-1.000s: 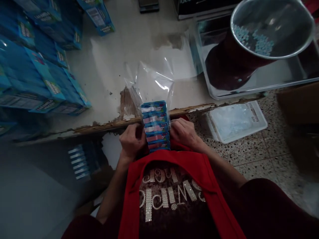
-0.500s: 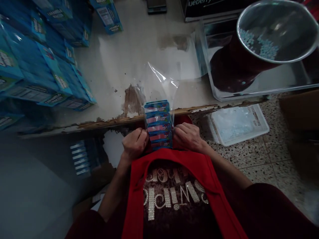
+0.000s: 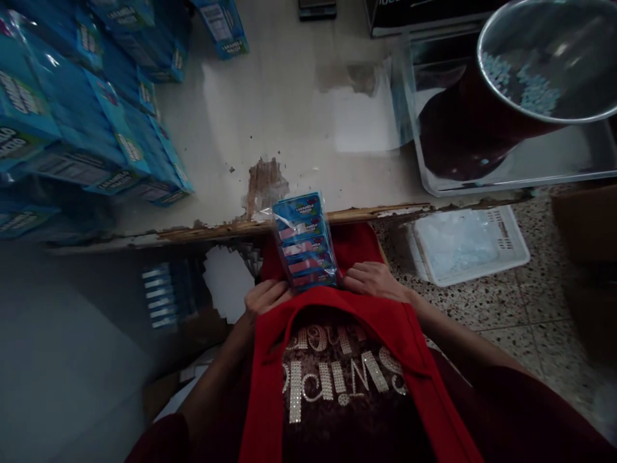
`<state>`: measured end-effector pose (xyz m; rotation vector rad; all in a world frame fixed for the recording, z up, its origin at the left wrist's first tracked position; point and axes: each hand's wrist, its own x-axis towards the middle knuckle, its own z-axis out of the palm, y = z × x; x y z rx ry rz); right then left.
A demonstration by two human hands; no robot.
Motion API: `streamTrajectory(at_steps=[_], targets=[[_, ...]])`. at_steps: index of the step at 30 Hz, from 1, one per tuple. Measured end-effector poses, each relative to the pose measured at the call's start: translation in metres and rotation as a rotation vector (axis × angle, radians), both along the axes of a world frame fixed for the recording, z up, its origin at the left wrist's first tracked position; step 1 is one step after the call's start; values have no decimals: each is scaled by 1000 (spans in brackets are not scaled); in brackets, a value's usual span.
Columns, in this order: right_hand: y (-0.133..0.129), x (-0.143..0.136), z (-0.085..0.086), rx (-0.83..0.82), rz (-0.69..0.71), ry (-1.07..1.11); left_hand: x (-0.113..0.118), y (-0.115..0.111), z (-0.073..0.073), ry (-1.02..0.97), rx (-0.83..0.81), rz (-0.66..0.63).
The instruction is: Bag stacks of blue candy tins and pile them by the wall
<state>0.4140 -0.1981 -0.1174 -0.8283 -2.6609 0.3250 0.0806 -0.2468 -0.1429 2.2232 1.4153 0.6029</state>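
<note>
Left hand, right hand flanking bagged blue packs
Fingers curling, tips hiding, so can't tell either grip's gap or hold

1. Far right of your grip, you have a metal pot with pale blue pieces inside.
2. It stands in a clear tray on the table.
3. Lower, right of your grip, a white basket sits above the speckled floor.
4. Well beyond your grip are a small dark object and, farther right, a black box with white lettering.
</note>
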Motion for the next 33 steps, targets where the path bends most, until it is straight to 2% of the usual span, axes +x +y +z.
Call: streamTrajectory(at_steps=[3,7,9,12,14,15,17,19,21,22,23,25,28,30,33], targets=[[3,-5,-2,26,-62,52,0,7,-2,-25,107,7],[3,-8,-4,136,-96,89,4,4,-1,-53,100,5],[2,-8,-6,137,-91,93,8,2,-1,-76,149,6],[0,-8,-7,3,-114,192,13,8,-4,-160,184,139],[3,-5,-4,-195,-150,307,11,17,-7,-315,8,178],[6,-2,-1,-333,-158,359,8,21,-9,-399,-121,154],[21,4,6,-606,-189,483,1,27,-14,-560,-388,39],[47,8,15,-726,-312,670,-4,27,-21,-714,-559,-19],[83,3,27,-645,-504,848,-4,26,-30,-830,-621,-15],[103,-4,35,-569,-550,876,-2,26,-34,-852,-626,-15],[122,-14,44,-491,-550,857,2,27,-38,-836,-614,-22],[156,-41,63,-377,-431,667,13,29,-45,-758,-594,-51],[186,-83,82,-363,-268,401,28,32,-51,-733,-604,-11],[192,-100,83,-409,-252,425,33,32,-55,-810,-661,12],[192,-106,75,-547,-273,602,32,30,-60,-889,-714,10]])
